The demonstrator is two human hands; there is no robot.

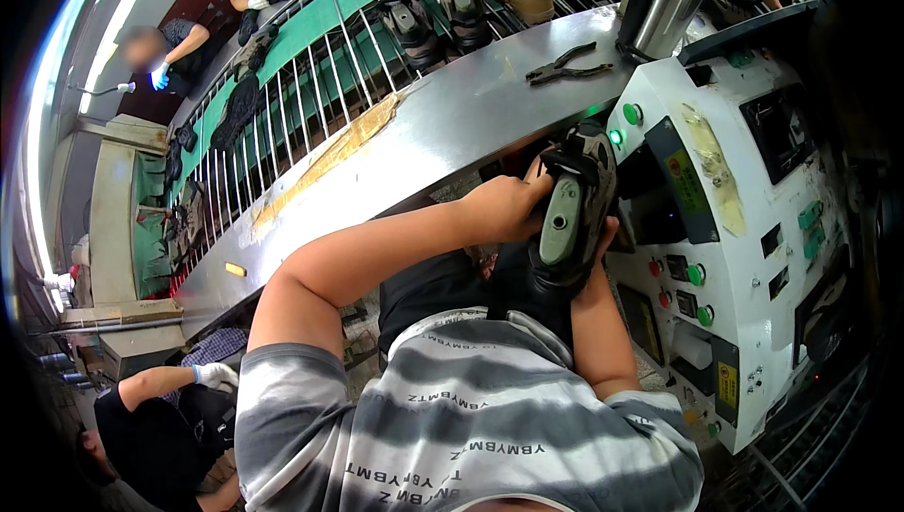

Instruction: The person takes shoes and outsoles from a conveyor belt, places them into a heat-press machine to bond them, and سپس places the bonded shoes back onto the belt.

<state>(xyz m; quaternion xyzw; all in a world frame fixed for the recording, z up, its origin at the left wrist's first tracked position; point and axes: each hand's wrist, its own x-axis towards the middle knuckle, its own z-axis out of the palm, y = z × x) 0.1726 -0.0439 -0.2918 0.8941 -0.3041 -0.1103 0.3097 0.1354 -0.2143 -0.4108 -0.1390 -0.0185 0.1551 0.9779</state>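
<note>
In front of me, beside the white machine, I hold a camouflage-patterned shoe (603, 159) with black parts. A green shoe last (563, 230) with a round hole fills its opening and faces up. My left hand (515, 207) is closed at the shoe's left side, its fingers curled by the upper; some fingertips are hidden. From the right and below, my right hand (603, 241) supports the shoe, most of its fingers behind it.
Pliers (568, 67) and a steel thermos (667, 4) are on the metal bench (443, 126). Past it, shoes stand on a green conveyor with metal rods. At right, the white machine (730, 201) has green and red buttons. Co-workers are at far left and lower left.
</note>
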